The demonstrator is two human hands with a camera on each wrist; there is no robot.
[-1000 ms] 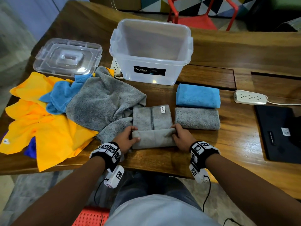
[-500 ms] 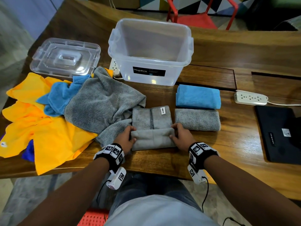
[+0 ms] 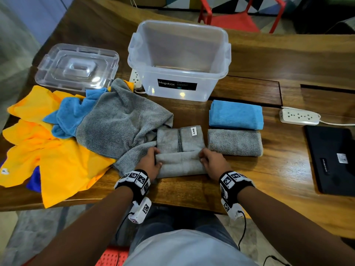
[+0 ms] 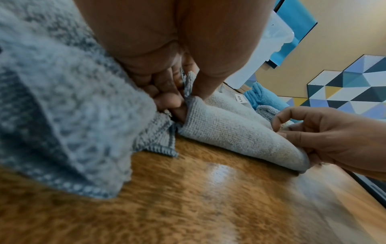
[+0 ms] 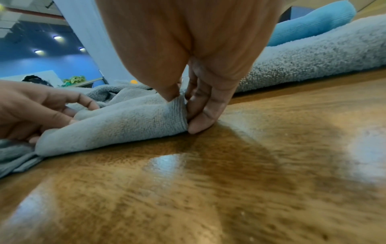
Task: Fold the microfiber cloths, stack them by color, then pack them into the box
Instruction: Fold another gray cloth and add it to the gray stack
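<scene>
1. The left hand (image 3: pixel 149 163) and the right hand (image 3: pixel 212 162) each pinch one end of the partly folded grey microfiber cloth (image 3: pixel 180 150) near the front edge of the brown wooden surface (image 3: pixel 278 169).
2. In the head view the backs of both hands hide the fingertips; how the cloth is gripped cannot be read there.
3. The left wrist view shows the left thumb and fingers (image 4: pixel 167 99) pinching the cloth's raised corner; the right wrist view shows the right thumb and fingers (image 5: pixel 200 115) pinching the rolled edge.
4. Only the head view shows the clear plastic box (image 3: pixel 180 60), its lid (image 3: pixel 76 66), the loose pile of yellow, blue and grey cloths (image 3: pixel 67 135), and the whole folded blue cloth (image 3: pixel 235 115) and folded grey cloth (image 3: pixel 235 142), which lie side by side.
5. The label print on the cloth is too small to read.
</scene>
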